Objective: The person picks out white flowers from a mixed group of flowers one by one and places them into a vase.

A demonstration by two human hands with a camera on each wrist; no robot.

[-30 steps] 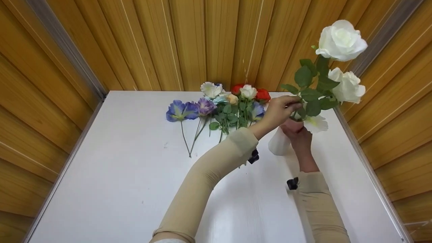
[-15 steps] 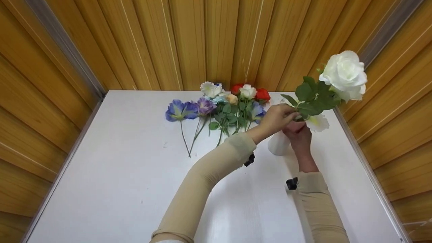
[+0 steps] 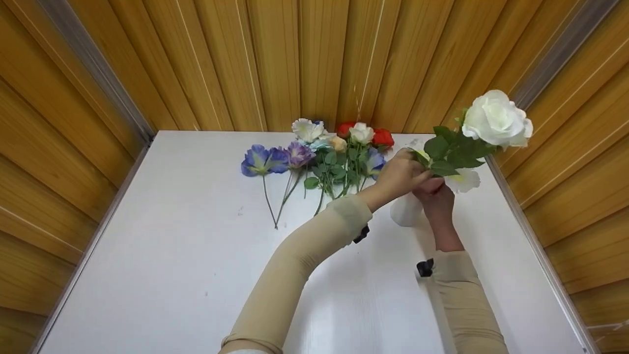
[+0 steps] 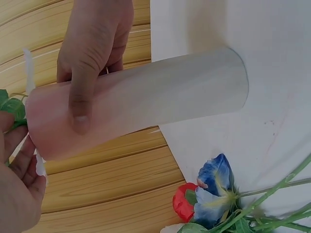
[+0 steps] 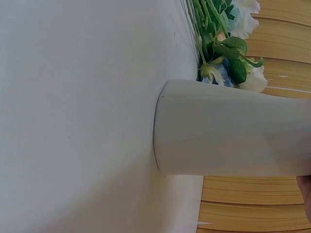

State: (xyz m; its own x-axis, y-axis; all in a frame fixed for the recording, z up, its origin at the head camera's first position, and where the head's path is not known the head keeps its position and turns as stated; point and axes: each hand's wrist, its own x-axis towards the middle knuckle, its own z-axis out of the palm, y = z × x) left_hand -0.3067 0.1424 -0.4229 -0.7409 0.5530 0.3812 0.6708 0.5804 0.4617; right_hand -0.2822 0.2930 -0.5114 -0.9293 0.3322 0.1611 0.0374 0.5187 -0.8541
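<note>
A vase (image 3: 405, 211), pink at the mouth and white below, stands upright on the white table. My right hand (image 3: 436, 202) grips it near the top; in the left wrist view the right thumb (image 4: 81, 104) lies along its pink part. Just over the mouth, my left hand (image 3: 400, 173) pinches the green stem of a white rose (image 3: 496, 119), which leans right with its leaves (image 3: 449, 150) above the fingers. A white petalled flower (image 3: 464, 180) sticks out beside the vase mouth. The stem's lower end is hidden.
Several loose artificial flowers lie on the table left of the vase: a blue flower (image 3: 264, 161), a purple one (image 3: 299, 155), a red one (image 3: 382, 138) and a small white rose (image 3: 361, 132). Wood-patterned walls (image 3: 275, 64) enclose the table.
The white rose has come down toward the vase, its bloom now much lower than a second ago. My left hand has dropped slightly to the mouth; the right hand and vase stay put.
</note>
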